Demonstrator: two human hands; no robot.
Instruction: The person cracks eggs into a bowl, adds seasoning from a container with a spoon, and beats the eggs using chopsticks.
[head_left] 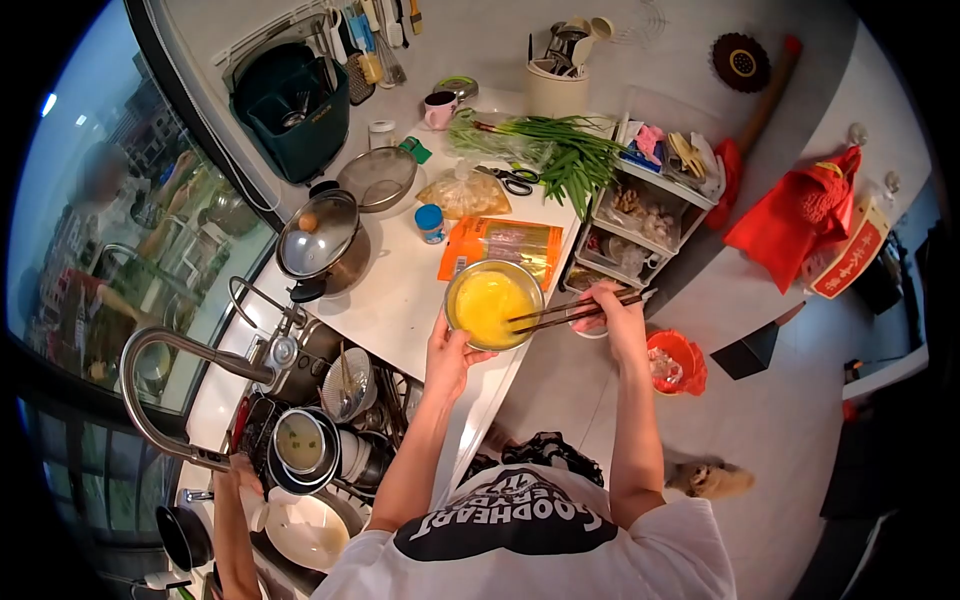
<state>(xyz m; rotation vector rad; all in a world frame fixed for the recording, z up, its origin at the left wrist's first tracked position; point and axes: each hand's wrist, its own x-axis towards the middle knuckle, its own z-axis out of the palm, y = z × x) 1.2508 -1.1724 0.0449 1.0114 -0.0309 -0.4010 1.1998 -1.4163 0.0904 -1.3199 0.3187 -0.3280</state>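
My left hand grips the rim and side of a metal bowl near the counter's edge. Yellow liquid that looks like beaten egg fills part of it. Dark chopsticks are held in my right hand, their tips in the liquid. Just behind the bowl lies an orange food packet. Beyond it are a plastic bag of food, black scissors and long green stalks. A blue-lidded jar stands left of the packet.
A lidded pot and a strainer stand at the left. Another person's hand is at the sink, near stacked bowls and a faucet. A drawer cart stands right of the counter; a cat is on the floor.
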